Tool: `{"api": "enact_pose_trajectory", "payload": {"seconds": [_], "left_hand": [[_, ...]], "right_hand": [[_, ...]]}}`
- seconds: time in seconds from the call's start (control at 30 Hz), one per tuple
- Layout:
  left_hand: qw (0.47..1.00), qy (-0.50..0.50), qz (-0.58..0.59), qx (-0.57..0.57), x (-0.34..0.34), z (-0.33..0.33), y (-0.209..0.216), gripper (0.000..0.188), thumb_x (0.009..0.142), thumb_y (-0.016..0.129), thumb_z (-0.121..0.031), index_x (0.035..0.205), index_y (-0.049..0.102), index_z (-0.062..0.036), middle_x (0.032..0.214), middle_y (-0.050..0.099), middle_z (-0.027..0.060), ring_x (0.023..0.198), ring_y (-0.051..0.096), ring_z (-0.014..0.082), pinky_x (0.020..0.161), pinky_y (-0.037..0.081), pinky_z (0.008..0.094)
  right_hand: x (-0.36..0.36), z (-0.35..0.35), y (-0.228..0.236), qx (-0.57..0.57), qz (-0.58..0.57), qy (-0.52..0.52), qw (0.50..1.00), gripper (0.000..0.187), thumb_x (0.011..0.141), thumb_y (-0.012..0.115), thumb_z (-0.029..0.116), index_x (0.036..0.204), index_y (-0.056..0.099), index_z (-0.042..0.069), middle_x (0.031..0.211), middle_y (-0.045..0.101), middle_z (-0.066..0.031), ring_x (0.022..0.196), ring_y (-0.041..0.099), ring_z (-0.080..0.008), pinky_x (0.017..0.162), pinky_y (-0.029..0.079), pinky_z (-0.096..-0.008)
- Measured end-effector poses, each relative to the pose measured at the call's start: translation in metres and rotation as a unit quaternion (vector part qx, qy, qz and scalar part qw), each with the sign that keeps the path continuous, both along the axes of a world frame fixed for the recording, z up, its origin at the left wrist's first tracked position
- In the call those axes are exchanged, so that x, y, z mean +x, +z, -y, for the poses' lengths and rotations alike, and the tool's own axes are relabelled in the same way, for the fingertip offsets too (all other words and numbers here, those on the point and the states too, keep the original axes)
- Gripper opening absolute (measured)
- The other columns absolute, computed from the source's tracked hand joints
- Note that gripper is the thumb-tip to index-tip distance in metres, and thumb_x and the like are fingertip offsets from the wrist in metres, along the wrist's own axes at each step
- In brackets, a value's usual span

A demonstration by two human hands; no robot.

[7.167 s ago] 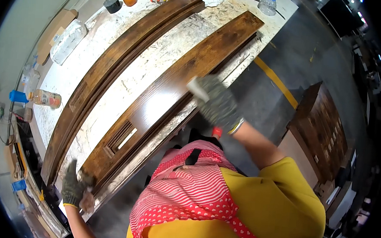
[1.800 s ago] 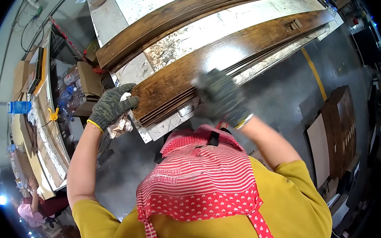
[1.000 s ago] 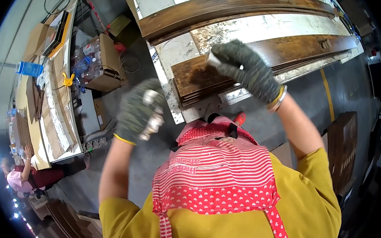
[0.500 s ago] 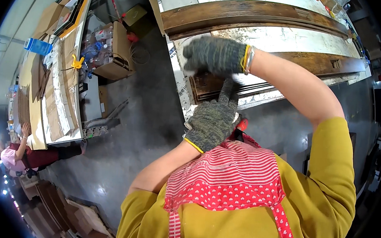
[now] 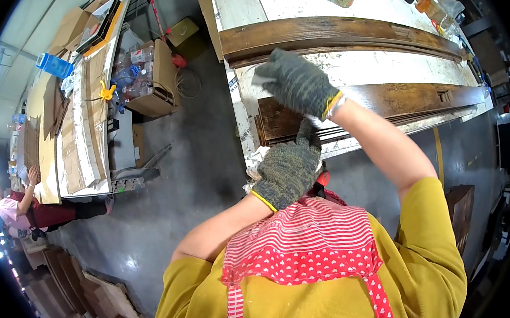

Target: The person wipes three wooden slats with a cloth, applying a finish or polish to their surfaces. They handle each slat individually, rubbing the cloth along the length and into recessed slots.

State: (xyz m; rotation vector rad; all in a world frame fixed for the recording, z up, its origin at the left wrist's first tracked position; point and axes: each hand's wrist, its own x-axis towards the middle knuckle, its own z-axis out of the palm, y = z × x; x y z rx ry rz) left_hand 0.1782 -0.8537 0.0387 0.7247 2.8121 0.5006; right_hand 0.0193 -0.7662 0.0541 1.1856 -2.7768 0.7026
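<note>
- Brown wood is shown in two curved boards, laid across a white table [image 5: 380,64].
- The near board [image 5: 398,101] is placed along the table's near edge; its left end is partly covered by the gloved hands, and a small slot [image 5: 444,96] is cut toward its right end.
- The far board [image 5: 346,35] is set beyond it, parted from it by a bare strip of table.
- The right hand [image 5: 302,82] is held over the near board's left end, fingers partly bent; a pale blur is seen at the fingertips, and whether anything is gripped cannot be told.
- The left hand [image 5: 290,168] is positioned at the board's near edge, one finger extended toward it, the others curled on a white rag [image 5: 257,160].
- At left, a second table [image 5: 104,179] is occupied by cardboard [image 5: 97,89], a yellow clamp [image 5: 106,91] and a blue tub [image 5: 54,66].
- A person [image 5: 19,210] is seen beside it.
- Bottles [image 5: 138,77] are contained in a box [image 5: 165,73] to its right.
</note>
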Motion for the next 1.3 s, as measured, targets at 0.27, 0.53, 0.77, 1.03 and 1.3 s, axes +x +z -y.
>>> {"api": "enact_pose_trajectory", "payload": {"seconds": [0.27,0.53,0.77,1.03,1.3], "left_hand": [[0.991,-0.003,-0.084,0.108,0.000,0.005,-0.007,0.044,0.088,0.065,-0.029,0.117,0.063,0.0034,0.136,0.053,0.0327,0.084,0.071,0.0358,0.071,0.058,0.0470],[0.995,-0.074,-0.050,-0.041,-0.007,-0.003,0.011,0.026,0.087,0.062,-0.028,0.086,0.074,-0.0042,0.081,0.070,0.0159,0.079,0.070,0.0336,0.068,0.055,0.0458],[0.998,-0.012,-0.001,-0.065,-0.006,-0.005,0.034,0.055,0.097,0.055,-0.048,0.134,0.058,-0.0075,0.146,0.053,0.0205,0.104,0.068,0.0383,0.087,0.054,0.0512],[0.988,-0.101,-0.055,-0.100,-0.094,-0.080,0.059,0.040,0.096,0.056,-0.044,0.105,0.066,-0.0057,0.101,0.070,0.0213,0.095,0.066,0.0407,0.085,0.051,0.0500],[0.980,0.002,0.112,-0.168,-0.128,-0.113,0.049,0.039,0.094,0.055,-0.043,0.099,0.068,-0.0071,0.096,0.071,0.0204,0.094,0.067,0.0401,0.085,0.051,0.0511]], "right_hand": [[0.034,-0.040,0.003,0.087,0.009,-0.101,0.991,0.020,0.089,0.062,0.023,0.098,0.073,0.008,0.101,0.065,-0.0211,0.097,0.066,-0.0362,0.087,0.053,-0.0460],[0.048,-0.040,-0.014,0.025,-0.057,-0.088,0.994,0.020,0.085,0.062,0.020,0.096,0.069,0.006,0.101,0.065,-0.0208,0.092,0.067,-0.0362,0.083,0.054,-0.0461],[0.031,-0.226,-0.006,0.132,-0.058,-0.307,0.941,0.017,0.090,0.064,0.022,0.100,0.074,0.012,0.097,0.065,-0.0201,0.092,0.066,-0.0378,0.082,0.055,-0.0459],[0.028,-0.187,-0.005,0.074,-0.081,-0.182,0.977,0.024,0.080,0.066,0.025,0.093,0.074,0.006,0.105,0.069,-0.0219,0.097,0.068,-0.0362,0.089,0.055,-0.0448],[-0.007,-0.396,0.011,0.252,-0.085,-0.290,0.919,0.022,0.072,0.076,0.020,0.088,0.073,0.005,0.090,0.071,-0.0178,0.091,0.067,-0.0306,0.082,0.057,-0.0405]]}}
